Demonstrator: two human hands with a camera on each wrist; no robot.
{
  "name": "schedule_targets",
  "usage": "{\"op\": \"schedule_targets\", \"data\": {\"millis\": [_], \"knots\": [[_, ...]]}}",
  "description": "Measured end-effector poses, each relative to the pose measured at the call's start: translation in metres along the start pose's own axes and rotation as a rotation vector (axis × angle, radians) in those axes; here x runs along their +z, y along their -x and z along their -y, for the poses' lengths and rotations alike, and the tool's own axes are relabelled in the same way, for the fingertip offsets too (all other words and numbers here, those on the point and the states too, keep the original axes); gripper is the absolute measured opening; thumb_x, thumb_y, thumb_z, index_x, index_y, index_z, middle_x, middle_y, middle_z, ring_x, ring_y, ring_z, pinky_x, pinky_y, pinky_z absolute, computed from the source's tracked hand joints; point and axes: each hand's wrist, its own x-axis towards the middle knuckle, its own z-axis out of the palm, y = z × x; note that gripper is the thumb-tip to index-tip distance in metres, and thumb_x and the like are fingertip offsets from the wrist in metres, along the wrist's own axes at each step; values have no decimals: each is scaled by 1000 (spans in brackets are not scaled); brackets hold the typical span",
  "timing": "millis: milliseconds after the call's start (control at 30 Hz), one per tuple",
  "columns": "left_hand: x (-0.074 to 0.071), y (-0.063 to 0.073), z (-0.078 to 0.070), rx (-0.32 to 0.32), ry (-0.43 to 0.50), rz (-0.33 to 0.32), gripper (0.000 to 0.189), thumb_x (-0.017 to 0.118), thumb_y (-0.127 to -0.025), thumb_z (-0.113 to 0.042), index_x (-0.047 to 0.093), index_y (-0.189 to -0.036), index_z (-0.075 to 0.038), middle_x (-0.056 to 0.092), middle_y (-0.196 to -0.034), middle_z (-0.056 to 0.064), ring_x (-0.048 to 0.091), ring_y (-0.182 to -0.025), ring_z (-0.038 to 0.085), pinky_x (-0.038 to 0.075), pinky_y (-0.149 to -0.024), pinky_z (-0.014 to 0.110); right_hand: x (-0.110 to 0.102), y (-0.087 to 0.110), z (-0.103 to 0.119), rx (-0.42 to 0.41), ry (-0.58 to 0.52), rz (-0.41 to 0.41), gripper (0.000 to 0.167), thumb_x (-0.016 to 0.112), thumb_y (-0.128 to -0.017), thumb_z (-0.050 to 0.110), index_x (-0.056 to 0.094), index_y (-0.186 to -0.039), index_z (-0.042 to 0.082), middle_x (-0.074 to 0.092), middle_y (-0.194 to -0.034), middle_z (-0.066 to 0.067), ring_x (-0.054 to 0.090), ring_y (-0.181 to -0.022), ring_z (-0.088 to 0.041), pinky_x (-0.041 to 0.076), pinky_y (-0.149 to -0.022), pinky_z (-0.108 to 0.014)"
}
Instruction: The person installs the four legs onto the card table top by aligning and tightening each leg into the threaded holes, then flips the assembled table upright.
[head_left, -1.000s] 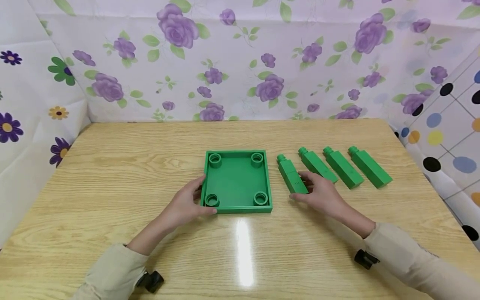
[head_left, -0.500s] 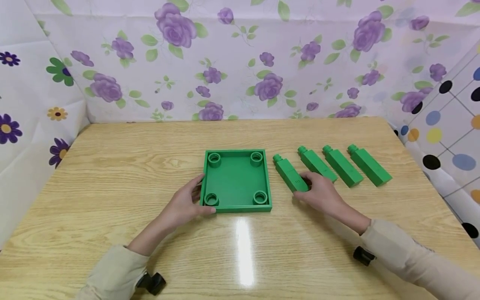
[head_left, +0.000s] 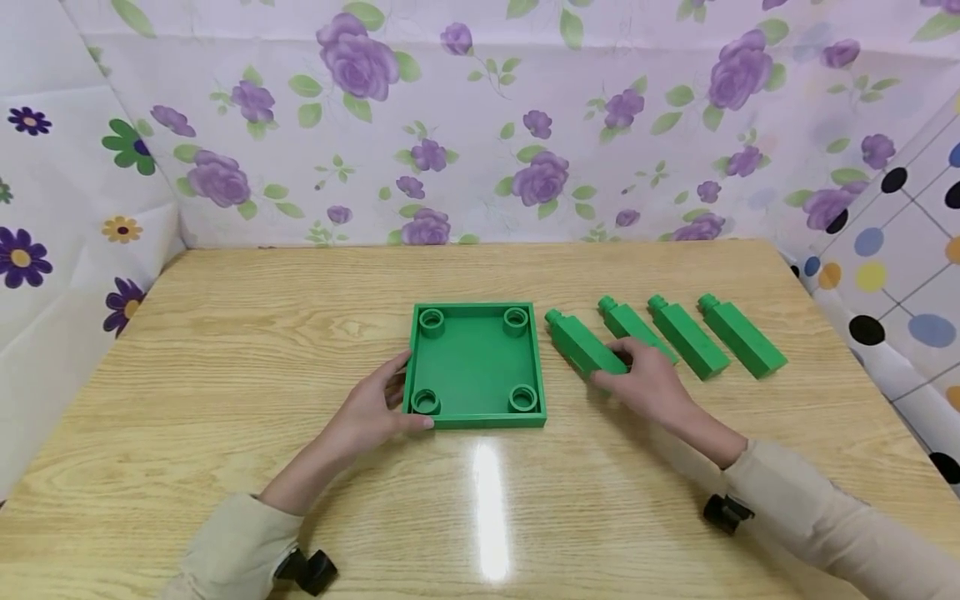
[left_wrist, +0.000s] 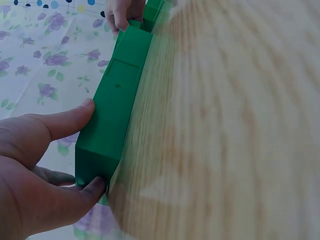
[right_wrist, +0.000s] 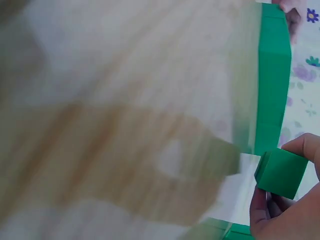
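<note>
A green square tray-like panel (head_left: pixel 477 367) with a raised rim and a round socket in each corner lies on the table. My left hand (head_left: pixel 375 404) grips its near left corner, thumb along the front wall and fingers at the left side, as the left wrist view also shows with the panel's front wall (left_wrist: pixel 115 100). Right of the panel, my right hand (head_left: pixel 647 379) pinches the near end of a green square peg (head_left: pixel 581 343) with a ridged, screw-like tip, which points away and to the left. In the right wrist view the peg's flat square end (right_wrist: pixel 282 172) sits between thumb and fingers.
Several more green pegs lie slanted in a row to the right: the nearest peg (head_left: pixel 633 327) is close beside my right hand, then a middle peg (head_left: pixel 688 337) and a far right peg (head_left: pixel 742 337). A flowered cloth (head_left: pixel 480 125) stands behind the wooden table (head_left: pixel 262 333).
My right hand has turned the peg: its tip has swung left toward the panel, its near end right, and it has rolled so the marked face is out of sight. My left hand stays on the panel.
</note>
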Motion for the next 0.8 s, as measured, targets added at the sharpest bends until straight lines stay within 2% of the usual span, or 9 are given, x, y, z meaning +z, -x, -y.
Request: {"op": "schedule_targets", "data": {"millis": [167,333,500,667,800], "knots": [[2,0,0,-17,9,-8,101,80,-77,2,14,-153,1,28,-152,23,33,-136,39,34,-108,44,-5,-4,8,-16,-38,-34,55,68,-89,23,52,-132,-7,59,-117,-23,58,-97,-31,51,-77,-42],[2,0,0,-23,12,-10,101,80,-76,2,14,-154,1,28,-152,23,33,-136,39,35,-108,43,-13,-8,18,-85,-33,-105,52,70,-88,20,55,-131,-7,62,-111,-23,60,-88,-30,52,-73,-41],[4,-1,1,-29,31,-16,101,80,-76,2,15,-154,-1,29,-152,21,33,-137,37,35,-108,42,-23,-12,28,-119,-63,-138,52,72,-88,18,56,-132,-4,61,-118,-23,62,-92,-32,53,-77,-44],[3,0,3,-32,38,-13,102,80,-76,1,15,-154,-2,29,-152,21,33,-136,37,35,-108,43,-27,-17,35,-81,-144,-148,51,73,-88,22,57,-131,0,62,-116,-18,59,-95,-28,51,-75,-32],[2,-1,4,-23,33,-11,102,80,-76,1,15,-154,-1,31,-151,21,35,-136,37,35,-108,43,-29,-23,41,-108,-262,-187,48,73,-88,23,58,-128,1,60,-110,-12,57,-96,-20,50,-75,-23]]}}
